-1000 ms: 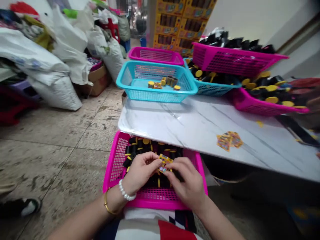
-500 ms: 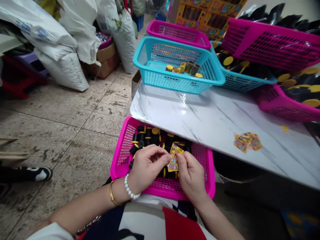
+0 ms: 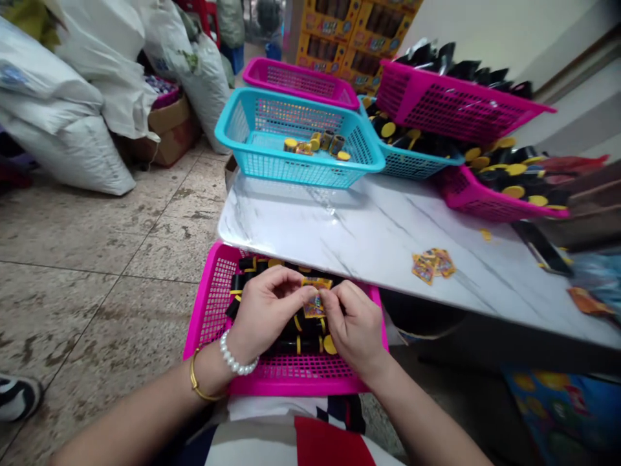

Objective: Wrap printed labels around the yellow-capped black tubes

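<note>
Slip: small yellow printed slip point(image 3: 315, 310) sits between the two hands, above the near pink basket point(image 3: 310, 385); taken as the clock's centre, twelve pointing away from the wearer.
Left hand: left hand point(image 3: 264, 307) lies at nine o'clock, thumb and forefinger pinching the slip's left side; a pearl bracelet point(image 3: 237, 358) and gold bangle point(image 3: 194, 374) circle the wrist.
Right hand: right hand point(image 3: 358, 327) lies between three and four o'clock, thumb and fingertips clamped on the slip's right edge.
Gap: the hands are near each other, with the slip spanning between them.
Near basket: black cylinders with yellow ends point(image 3: 284, 346) lie inside, partly hidden by the hands.
Counter: marbled white counter point(image 3: 301, 223) begins just beyond the basket; loose printed slips point(image 3: 433, 264) overlap on it between two and three o'clock.
Blue basket: at twelve o'clock, the blue basket point(image 3: 295, 169) holds a few yellow-topped pieces point(image 3: 315, 142).
Stacked baskets: around one o'clock, a pink basket point(image 3: 466, 103) rests tilted, heaped with black pieces.
</note>
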`<state>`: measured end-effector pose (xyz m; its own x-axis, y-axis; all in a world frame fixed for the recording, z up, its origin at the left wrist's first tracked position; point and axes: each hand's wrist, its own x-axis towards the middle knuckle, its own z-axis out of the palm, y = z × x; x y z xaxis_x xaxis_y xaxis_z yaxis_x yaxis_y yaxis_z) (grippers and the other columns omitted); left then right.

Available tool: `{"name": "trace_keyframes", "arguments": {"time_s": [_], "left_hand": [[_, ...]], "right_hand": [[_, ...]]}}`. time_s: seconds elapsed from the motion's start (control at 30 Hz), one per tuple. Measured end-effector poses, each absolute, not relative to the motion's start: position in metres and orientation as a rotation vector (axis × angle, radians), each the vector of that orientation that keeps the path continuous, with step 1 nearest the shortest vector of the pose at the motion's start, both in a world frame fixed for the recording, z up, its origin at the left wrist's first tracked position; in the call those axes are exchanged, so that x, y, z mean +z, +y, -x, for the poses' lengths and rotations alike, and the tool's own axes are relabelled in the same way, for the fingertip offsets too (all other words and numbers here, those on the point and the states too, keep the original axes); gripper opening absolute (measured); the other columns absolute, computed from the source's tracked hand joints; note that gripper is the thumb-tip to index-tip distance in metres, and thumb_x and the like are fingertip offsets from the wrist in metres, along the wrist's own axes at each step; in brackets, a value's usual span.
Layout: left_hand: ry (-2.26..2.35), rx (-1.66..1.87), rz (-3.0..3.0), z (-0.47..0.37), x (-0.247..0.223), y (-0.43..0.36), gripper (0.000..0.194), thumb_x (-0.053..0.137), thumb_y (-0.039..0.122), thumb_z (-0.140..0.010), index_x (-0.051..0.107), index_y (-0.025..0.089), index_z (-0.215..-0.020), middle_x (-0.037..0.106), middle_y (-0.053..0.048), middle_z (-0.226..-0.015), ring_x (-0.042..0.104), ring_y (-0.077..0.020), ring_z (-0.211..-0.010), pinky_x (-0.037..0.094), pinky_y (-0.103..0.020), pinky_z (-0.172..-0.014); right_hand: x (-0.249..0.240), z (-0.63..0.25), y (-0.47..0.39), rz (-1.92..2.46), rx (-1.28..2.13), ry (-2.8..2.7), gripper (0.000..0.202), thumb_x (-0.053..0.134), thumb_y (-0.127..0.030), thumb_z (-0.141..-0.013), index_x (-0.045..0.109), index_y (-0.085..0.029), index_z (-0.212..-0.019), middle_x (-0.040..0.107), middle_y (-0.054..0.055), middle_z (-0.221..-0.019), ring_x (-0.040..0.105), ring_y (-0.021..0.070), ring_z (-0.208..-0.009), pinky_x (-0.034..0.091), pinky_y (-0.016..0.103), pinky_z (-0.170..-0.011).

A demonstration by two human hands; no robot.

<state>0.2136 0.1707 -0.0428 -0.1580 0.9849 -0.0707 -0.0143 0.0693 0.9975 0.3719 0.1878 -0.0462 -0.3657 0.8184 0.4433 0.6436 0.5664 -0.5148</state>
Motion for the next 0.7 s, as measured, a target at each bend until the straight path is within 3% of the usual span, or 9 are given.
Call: {"name": "trace_keyframes", "arguments": {"time_s": [0.27, 0.43, 0.57, 0.7], "left_hand": [[1.288, 1.165, -1.061, -0.212, -0.028, 0.199, 0.024, 0.070, 0.037, -0.076, 0.068, 0.014, -0.068, 0.064, -0.001, -0.065, 0.054, -0.0123, -0.061, 0.042, -0.023, -0.059], [1.329, 1.125, -0.959, -0.203, -0.044, 0.188, 0.028, 0.072, 0.039, -0.074, 0.066, 0.015, -0.063, 0.060, 0.002, -0.059, 0.049, -0.0097, -0.056, 0.036, -0.021, -0.054], [1.326, 1.061, -0.921, -0.204, -0.056, 0.177, 0.026, 0.073, 0.040, -0.073, 0.068, 0.015, -0.068, 0.063, 0.000, -0.065, 0.052, -0.0113, -0.061, 0.039, -0.021, -0.056], [1.356, 1.027, -0.912, -0.200, -0.058, 0.170, 0.030, 0.073, 0.044, -0.072, 0.068, 0.015, -0.068, 0.064, -0.002, -0.067, 0.054, -0.0133, -0.063, 0.040, -0.022, -0.056]], "right_hand": [[-0.015, -0.424, 0.240, 1.345, 0.400, -1.951, 0.038, 0.046, -0.036, -0.096, 0.049, -0.021, -0.061, 0.051, -0.001, -0.058, 0.049, 0.0131, -0.056, 0.036, 0.026, -0.054], [-0.017, -0.515, 0.280, 1.724, -0.007, -1.882, 0.040, 0.051, -0.049, -0.090, 0.065, -0.020, -0.067, 0.063, 0.004, -0.064, 0.056, 0.0179, -0.062, 0.038, 0.030, -0.057], [-0.034, -0.541, 0.287, 1.796, -0.284, -1.910, 0.043, 0.055, -0.055, -0.084, 0.068, -0.019, -0.066, 0.065, 0.007, -0.067, 0.056, 0.0194, -0.061, 0.037, 0.031, -0.057], [-0.035, -0.546, 0.289, 1.797, -0.254, -1.921, 0.041, 0.061, -0.058, -0.077, 0.070, -0.019, -0.069, 0.062, 0.004, -0.063, 0.055, 0.0171, -0.056, 0.038, 0.030, -0.056]]}}
